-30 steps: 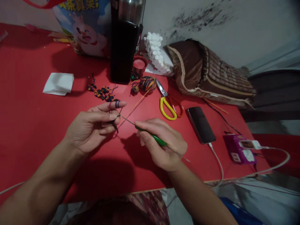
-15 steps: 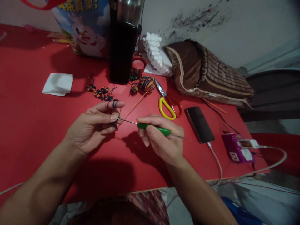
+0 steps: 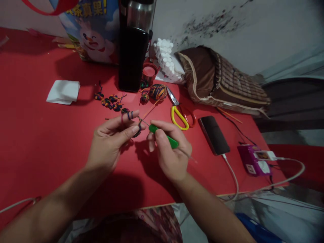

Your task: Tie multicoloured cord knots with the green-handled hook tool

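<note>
Head view: the left hand [image 3: 111,138] has shifted rightward over the red bench [image 3: 32,145] since half a second ago, bringing it nearer the right hand [image 3: 173,152]. Its thumb now slants up and across, and its grip pinches a small dark yarn piece [image 3: 138,131] between thumb and fingers. That piece sits at the thumb tip, between the two hands, and shows more plainly than before. Turns of yarn [image 3: 130,115] circle the raised index finger, as they did earlier.

The right hand has moved slightly left, and its grip remains closed around a green-handled hook [image 3: 173,142]. Less of the metal shaft shows between the hands now; the tip is at the yarn, though whether it has caught a loop I cannot tell.

Beyond the hands, the multicoloured yarn ball [image 3: 158,91], the scissors [image 3: 174,100] just beside it and the string of yarn knots [image 3: 110,102] keep their places on the bench. More of a white cable [image 3: 19,204] shows beside the left forearm.
</note>
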`<state>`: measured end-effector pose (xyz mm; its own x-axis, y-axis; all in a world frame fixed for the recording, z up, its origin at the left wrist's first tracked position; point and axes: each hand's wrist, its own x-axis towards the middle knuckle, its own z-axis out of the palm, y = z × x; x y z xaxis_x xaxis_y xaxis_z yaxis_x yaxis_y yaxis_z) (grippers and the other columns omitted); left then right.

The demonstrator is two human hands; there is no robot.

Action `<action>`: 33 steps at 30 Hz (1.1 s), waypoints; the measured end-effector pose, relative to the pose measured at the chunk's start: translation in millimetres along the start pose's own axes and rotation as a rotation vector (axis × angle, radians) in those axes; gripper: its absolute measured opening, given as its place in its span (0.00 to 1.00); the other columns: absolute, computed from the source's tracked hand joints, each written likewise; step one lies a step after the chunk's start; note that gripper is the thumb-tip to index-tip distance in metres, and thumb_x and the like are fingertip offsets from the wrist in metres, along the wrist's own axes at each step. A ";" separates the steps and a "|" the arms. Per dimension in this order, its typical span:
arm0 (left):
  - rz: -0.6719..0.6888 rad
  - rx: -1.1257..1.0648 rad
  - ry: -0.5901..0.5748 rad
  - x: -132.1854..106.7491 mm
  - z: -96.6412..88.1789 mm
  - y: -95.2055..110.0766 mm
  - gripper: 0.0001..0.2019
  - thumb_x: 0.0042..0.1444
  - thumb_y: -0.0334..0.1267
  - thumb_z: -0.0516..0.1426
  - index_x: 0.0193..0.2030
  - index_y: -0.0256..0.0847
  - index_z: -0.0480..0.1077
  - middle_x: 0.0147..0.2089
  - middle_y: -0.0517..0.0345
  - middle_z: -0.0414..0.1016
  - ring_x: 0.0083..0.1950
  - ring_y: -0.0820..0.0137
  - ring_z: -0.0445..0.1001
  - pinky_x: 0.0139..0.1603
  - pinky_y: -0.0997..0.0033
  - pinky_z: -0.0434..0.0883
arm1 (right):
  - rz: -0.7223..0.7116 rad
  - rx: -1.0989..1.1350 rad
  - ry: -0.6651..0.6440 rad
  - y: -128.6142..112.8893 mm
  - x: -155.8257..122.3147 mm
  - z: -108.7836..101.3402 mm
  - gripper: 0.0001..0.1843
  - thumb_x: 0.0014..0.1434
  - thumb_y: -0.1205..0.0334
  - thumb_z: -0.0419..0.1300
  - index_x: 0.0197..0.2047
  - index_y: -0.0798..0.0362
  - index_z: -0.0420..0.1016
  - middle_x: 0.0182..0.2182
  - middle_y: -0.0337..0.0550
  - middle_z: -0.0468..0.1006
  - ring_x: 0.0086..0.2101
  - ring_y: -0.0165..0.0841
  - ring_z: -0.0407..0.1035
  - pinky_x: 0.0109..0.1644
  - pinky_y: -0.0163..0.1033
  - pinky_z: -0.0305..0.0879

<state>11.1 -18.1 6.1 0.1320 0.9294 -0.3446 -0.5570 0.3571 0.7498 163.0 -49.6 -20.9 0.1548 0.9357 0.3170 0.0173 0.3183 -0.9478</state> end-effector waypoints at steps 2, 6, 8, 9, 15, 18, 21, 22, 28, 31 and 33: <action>-0.014 -0.063 -0.018 -0.4 2.7 -4.8 0.15 0.50 0.25 0.73 0.44 0.46 0.87 0.33 0.60 0.82 0.27 0.79 0.73 0.23 0.84 0.65 | -0.085 -0.159 0.045 -0.3 -5.7 5.6 0.12 0.75 0.59 0.61 0.57 0.47 0.81 0.38 0.41 0.84 0.29 0.28 0.75 0.37 0.38 0.78; -0.091 -0.206 -0.108 0.9 2.9 -8.1 0.17 0.52 0.22 0.70 0.45 0.47 0.87 0.29 0.64 0.78 0.20 0.85 0.58 0.19 0.88 0.56 | -0.184 -0.264 0.029 2.8 -12.5 11.0 0.15 0.75 0.60 0.59 0.61 0.44 0.79 0.47 0.47 0.86 0.43 0.37 0.81 0.50 0.48 0.81; -0.124 -0.244 -0.124 1.7 1.1 -6.9 0.16 0.53 0.21 0.69 0.44 0.46 0.86 0.29 0.63 0.78 0.18 0.86 0.52 0.18 0.88 0.54 | -0.232 -0.263 0.007 4.0 -11.9 9.4 0.16 0.75 0.61 0.59 0.62 0.43 0.78 0.49 0.47 0.86 0.45 0.39 0.82 0.52 0.50 0.81; -0.137 -0.253 -0.126 1.9 0.2 -5.9 0.17 0.53 0.21 0.69 0.45 0.46 0.86 0.29 0.63 0.79 0.18 0.86 0.50 0.18 0.88 0.54 | -0.251 -0.255 -0.010 4.2 -10.8 7.9 0.16 0.75 0.62 0.59 0.63 0.43 0.78 0.49 0.47 0.86 0.45 0.39 0.82 0.51 0.51 0.82; -0.129 -0.189 -0.132 2.1 -0.7 0.0 0.20 0.51 0.22 0.71 0.49 0.44 0.86 0.31 0.60 0.81 0.20 0.85 0.56 0.19 0.88 0.54 | -0.254 -0.221 -0.054 2.9 -4.8 -0.9 0.15 0.75 0.62 0.59 0.61 0.44 0.79 0.43 0.45 0.86 0.39 0.37 0.81 0.46 0.48 0.81; -0.104 -0.163 -0.121 3.6 -1.4 0.0 0.20 0.49 0.23 0.73 0.49 0.42 0.85 0.29 0.62 0.79 0.21 0.84 0.60 0.19 0.88 0.54 | -0.211 -0.204 -0.050 3.9 -5.0 -2.8 0.14 0.75 0.61 0.60 0.59 0.45 0.80 0.39 0.43 0.84 0.35 0.35 0.80 0.42 0.46 0.80; -0.119 -0.180 -0.126 5.8 -3.2 -1.2 0.19 0.49 0.24 0.74 0.47 0.40 0.82 0.31 0.59 0.82 0.20 0.84 0.60 0.18 0.88 0.54 | -0.189 -0.183 -0.036 5.4 -5.8 -3.6 0.13 0.75 0.60 0.60 0.59 0.45 0.80 0.39 0.43 0.84 0.34 0.34 0.79 0.40 0.44 0.79; -0.125 -0.191 -0.126 6.4 -3.6 -1.4 0.18 0.49 0.24 0.74 0.46 0.40 0.81 0.31 0.59 0.83 0.20 0.84 0.60 0.18 0.88 0.54 | -0.188 -0.176 -0.035 5.7 -5.9 -3.7 0.13 0.75 0.60 0.60 0.59 0.45 0.80 0.39 0.43 0.84 0.34 0.33 0.79 0.40 0.44 0.79; -0.194 -0.191 -0.148 7.2 -2.5 1.2 0.27 0.50 0.21 0.72 0.56 0.41 0.78 0.29 0.63 0.80 0.18 0.85 0.57 0.17 0.86 0.53 | -0.178 -0.170 -0.041 4.7 -4.9 -3.0 0.13 0.75 0.60 0.60 0.58 0.47 0.80 0.41 0.45 0.85 0.33 0.33 0.79 0.41 0.44 0.80; -0.199 -0.166 -0.178 6.4 -1.9 2.6 0.39 0.49 0.21 0.72 0.68 0.47 0.73 0.29 0.65 0.79 0.18 0.83 0.59 0.17 0.85 0.52 | -0.178 -0.166 -0.034 3.7 -4.3 -2.4 0.12 0.75 0.60 0.59 0.57 0.47 0.81 0.42 0.45 0.85 0.31 0.32 0.78 0.41 0.44 0.81; -0.173 -0.137 -0.179 5.8 -2.2 3.3 0.43 0.49 0.22 0.73 0.72 0.49 0.71 0.29 0.67 0.79 0.19 0.83 0.61 0.17 0.85 0.52 | -0.184 -0.164 -0.034 2.8 -3.9 -2.6 0.12 0.75 0.60 0.59 0.56 0.46 0.81 0.40 0.44 0.85 0.29 0.31 0.77 0.40 0.43 0.81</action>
<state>8.2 -11.7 5.3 0.3708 0.8618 -0.3461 -0.6179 0.5072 0.6008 165.0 -52.8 -24.9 0.1013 0.8695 0.4834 0.2024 0.4578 -0.8657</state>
